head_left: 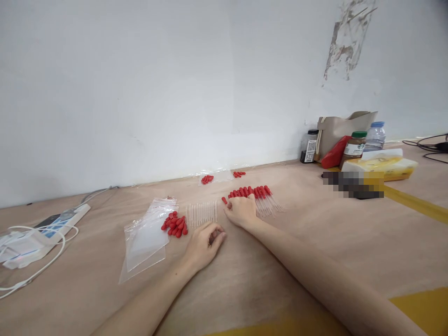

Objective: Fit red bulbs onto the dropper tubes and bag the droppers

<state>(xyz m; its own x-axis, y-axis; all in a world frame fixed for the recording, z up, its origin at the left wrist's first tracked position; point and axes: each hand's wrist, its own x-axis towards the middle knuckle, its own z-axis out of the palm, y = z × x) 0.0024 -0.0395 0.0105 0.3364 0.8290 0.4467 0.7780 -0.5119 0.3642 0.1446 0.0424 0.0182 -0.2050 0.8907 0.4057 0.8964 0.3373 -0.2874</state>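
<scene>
My right hand point(241, 210) is closed at the left end of a row of droppers point(261, 192) with red rubber bulbs and thin clear tubes. A single tilted red-bulbed dropper point(224, 200) shows its bulb at those fingers; its tube is hidden behind them. My left hand point(205, 242) rests lower on the table with fingers curled in, thumb near the index finger and nothing visible between them. Just beyond it lies a row of bare clear tubes point(201, 213). Left of these sits a pile of loose red rubber bulbs point(175, 225), against clear plastic bags point(147, 242).
More red bulbs point(207, 179) lie on clear plastic by the wall. A power strip point(45, 238) with white cables is at the left. At the right stand a grey bag point(341, 128), a green-lidded jar point(354, 148), a bottle point(377, 135) and a tissue pack point(385, 167).
</scene>
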